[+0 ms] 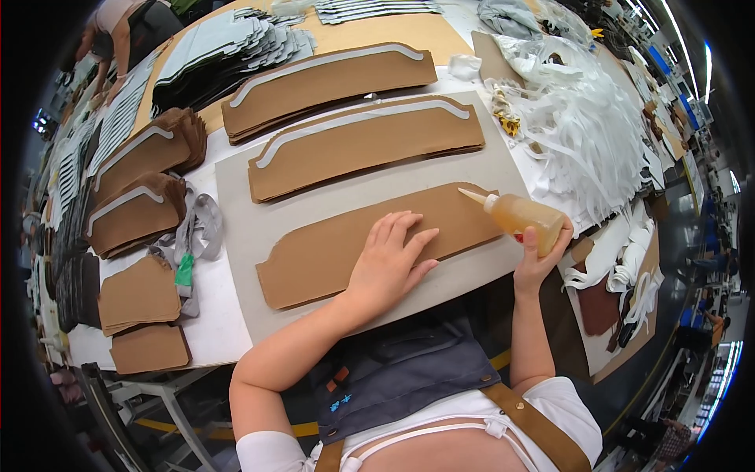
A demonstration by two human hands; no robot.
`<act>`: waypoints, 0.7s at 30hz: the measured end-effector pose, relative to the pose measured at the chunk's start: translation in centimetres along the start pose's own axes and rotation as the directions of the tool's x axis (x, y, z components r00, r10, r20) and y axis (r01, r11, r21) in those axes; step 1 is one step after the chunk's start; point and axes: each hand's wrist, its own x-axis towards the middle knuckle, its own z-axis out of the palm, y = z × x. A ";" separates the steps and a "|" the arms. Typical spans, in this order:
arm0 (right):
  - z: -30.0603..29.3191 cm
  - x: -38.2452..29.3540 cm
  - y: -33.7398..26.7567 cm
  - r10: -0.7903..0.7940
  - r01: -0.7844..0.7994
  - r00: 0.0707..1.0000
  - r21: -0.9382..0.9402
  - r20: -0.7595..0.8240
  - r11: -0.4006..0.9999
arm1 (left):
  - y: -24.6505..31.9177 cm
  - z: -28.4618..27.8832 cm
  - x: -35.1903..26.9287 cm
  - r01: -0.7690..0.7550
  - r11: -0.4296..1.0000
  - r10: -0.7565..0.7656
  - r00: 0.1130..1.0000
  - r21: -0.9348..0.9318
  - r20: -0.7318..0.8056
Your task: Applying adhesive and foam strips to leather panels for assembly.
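A long brown panel with a shaped upper edge lies on a grey board in front of me. My left hand rests palm down on the middle of this panel, fingers spread. In my right hand is a clear squeeze bottle of amber liquid, tilted with its pointed nozzle near the panel's upper right edge. Whether the tip touches the panel, I cannot tell. Beyond it lies a stack of like panels, the top one bearing a curved white strip. A similar stack sits farther back.
Smaller brown stacks with white strips stand at left, beside grey straps and plain brown pieces. Grey-topped pieces are piled at the back. White strips heap up at right. Another person bends over the far left.
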 end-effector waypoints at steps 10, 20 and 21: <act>2.3 -1.0 -2.0 0.061 -0.071 0.995 0.122 0.082 0.990 | -3.6 -10.1 0.5 0.167 0.970 -0.224 0.891 -0.175 -0.395; 4.3 -2.5 -2.3 0.053 -0.083 0.984 0.176 0.170 0.981 | -11.8 -13.0 -5.0 0.376 0.814 -0.580 0.575 -0.442 -0.577; 4.4 -2.6 -2.1 0.010 -0.035 0.986 0.144 0.166 0.989 | -12.0 -13.1 -5.0 0.381 0.811 -0.584 0.568 -0.444 -0.580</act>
